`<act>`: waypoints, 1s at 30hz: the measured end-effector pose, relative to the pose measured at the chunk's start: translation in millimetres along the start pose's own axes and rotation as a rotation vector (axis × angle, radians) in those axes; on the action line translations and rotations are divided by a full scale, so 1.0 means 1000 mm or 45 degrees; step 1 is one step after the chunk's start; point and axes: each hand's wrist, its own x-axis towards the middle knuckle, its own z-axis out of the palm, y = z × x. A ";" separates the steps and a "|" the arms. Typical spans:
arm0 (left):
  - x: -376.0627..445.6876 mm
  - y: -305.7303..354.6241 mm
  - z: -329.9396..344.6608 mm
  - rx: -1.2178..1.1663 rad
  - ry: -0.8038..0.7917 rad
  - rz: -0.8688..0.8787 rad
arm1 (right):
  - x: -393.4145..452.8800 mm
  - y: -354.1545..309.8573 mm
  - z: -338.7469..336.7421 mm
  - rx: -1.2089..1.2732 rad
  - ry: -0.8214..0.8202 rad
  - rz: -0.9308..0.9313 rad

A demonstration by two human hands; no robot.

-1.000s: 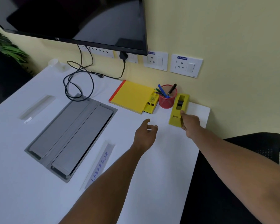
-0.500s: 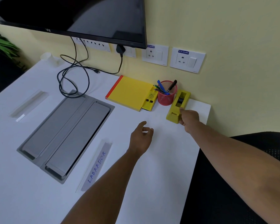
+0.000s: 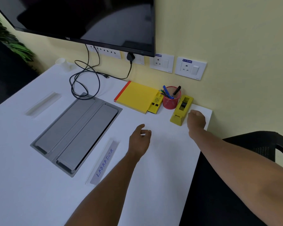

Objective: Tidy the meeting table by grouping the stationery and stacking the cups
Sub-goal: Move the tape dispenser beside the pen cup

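A yellow tape dispenser (image 3: 181,110) stands by the wall at the table's far right corner. To its left are a red mesh pen cup (image 3: 171,102) with several pens, a small yellow stationery box (image 3: 155,104) and a yellow notebook (image 3: 136,97) with a red spine. My right hand (image 3: 196,120) rests just right of the dispenser's near end, fingers loosely curled, holding nothing. My left hand (image 3: 140,141) hovers over bare table, fingers apart and empty. White paper cups (image 3: 62,63) sit at the far left corner.
A grey cable hatch (image 3: 75,132) lies in the table's middle, with a "LABRADOR" name strip (image 3: 104,162) beside it and a clear strip (image 3: 42,103) further left. A black cable (image 3: 85,82) loops below the TV (image 3: 88,18). A black chair (image 3: 260,144) stands right.
My right hand has come off the tape dispenser and sits beside its near end. The dispenser now lies closer to the pen cup. My left hand barely moved.
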 end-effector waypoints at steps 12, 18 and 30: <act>-0.096 0.017 -0.092 -0.158 0.222 0.153 | -0.122 -0.056 0.003 -0.151 -0.228 -0.719; -0.176 0.016 -0.153 -0.112 0.377 0.285 | -0.228 -0.066 0.004 -0.300 -0.462 -1.014; -0.342 -0.040 -0.284 -0.198 0.784 0.424 | -0.438 -0.072 0.015 -0.490 -0.735 -1.556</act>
